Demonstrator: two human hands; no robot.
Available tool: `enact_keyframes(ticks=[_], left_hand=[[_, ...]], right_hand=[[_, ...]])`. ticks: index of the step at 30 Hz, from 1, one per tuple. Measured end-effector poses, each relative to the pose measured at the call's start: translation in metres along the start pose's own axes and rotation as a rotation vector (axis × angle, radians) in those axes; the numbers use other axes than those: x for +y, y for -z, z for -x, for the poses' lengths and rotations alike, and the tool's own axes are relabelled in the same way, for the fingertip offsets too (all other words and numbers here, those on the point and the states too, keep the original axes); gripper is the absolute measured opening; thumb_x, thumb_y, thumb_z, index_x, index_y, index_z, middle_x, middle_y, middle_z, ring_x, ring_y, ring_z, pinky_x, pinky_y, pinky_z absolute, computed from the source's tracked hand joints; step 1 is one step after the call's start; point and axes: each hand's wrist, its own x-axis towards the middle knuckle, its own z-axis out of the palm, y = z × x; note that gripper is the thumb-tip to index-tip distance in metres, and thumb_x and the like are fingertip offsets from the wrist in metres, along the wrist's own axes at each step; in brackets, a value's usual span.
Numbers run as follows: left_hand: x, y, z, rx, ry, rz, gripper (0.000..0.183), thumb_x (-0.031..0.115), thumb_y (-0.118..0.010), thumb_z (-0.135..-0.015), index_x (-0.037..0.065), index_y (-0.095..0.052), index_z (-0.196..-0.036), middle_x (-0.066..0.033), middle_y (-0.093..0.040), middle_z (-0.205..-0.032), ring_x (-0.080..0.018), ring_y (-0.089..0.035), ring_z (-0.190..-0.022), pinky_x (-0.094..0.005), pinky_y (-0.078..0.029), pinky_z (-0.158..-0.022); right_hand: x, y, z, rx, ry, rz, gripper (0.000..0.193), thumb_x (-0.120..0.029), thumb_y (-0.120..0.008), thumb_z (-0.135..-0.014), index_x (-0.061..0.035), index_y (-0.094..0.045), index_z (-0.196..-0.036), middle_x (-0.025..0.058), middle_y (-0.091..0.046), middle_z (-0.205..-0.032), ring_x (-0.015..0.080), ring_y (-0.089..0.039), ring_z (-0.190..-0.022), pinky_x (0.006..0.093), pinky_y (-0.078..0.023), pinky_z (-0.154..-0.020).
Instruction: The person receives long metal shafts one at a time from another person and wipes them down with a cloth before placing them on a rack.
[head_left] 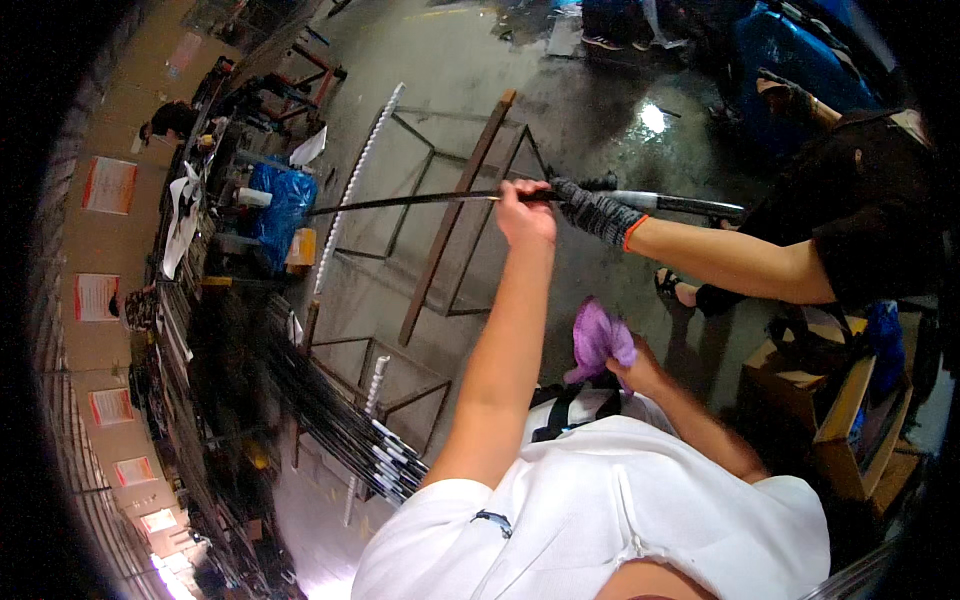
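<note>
My left hand (527,214) reaches out ahead with its fingers wrapped round a long thin black rod (420,199). The rod runs crosswise from the left, and whether it is one or several lying together is hard to tell at the hand. Close by on the right, a co-worker's gloved hand (600,210) in grey knit with an orange cuff grips the same bundle, where a black and whitish rod end (680,203) sticks out. Near my waist, my right hand (637,368) is closed on a bunched purple cloth (602,340).
Below the rod stand metal frames with a brown bar (455,225) and a white spiral-wrapped bar (358,185). Many black rods (350,425) lie at the lower left. A blue plastic bag (280,205) is beyond them. Cardboard boxes (845,440) stand right, near the co-worker (870,200).
</note>
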Motion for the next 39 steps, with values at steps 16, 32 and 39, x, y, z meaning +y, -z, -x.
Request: enact_keyframes(ticks=[16,32,39], left_hand=[[0.199,-0.037,0.166,-0.075,-0.634,-0.455,0.007,0.009,-0.043,-0.090,0.007,-0.037,-0.094,-0.0012,-0.037,-0.071,-0.0088,-0.034,-0.058,-0.0225,-0.034,-0.053],[0.271,0.018,0.225,-0.145,-0.416,-0.852,0.026,0.028,-0.044,-0.091,0.002,-0.044,-0.093,-0.0145,-0.059,-0.099,-0.0249,-0.054,-0.100,-0.0357,-0.035,-0.095],[0.325,0.027,0.239,0.195,-0.573,-1.104,0.020,0.022,-0.046,-0.090,0.005,-0.038,-0.094,-0.0064,-0.049,-0.062,-0.0132,-0.049,-0.043,-0.0267,-0.044,-0.043]], right_hand=[[-0.226,-0.096,-0.085,-0.039,0.633,0.595,0.048,-0.008,-0.058,-0.069,-0.0006,-0.044,-0.115,0.0166,-0.059,-0.092,0.0330,-0.060,-0.078,0.0387,-0.047,-0.068],[-0.216,-0.164,-0.053,-0.819,0.280,-0.418,0.032,-0.021,-0.061,-0.081,-0.0045,-0.051,-0.107,0.0062,-0.058,-0.094,0.0134,-0.054,-0.085,0.0302,-0.044,-0.077],[-0.193,-0.140,-0.046,-0.731,-0.144,-0.159,0.044,-0.018,-0.063,-0.079,-0.0049,-0.047,-0.117,0.0060,-0.056,-0.105,0.0158,-0.053,-0.096,0.0290,-0.041,-0.085]])
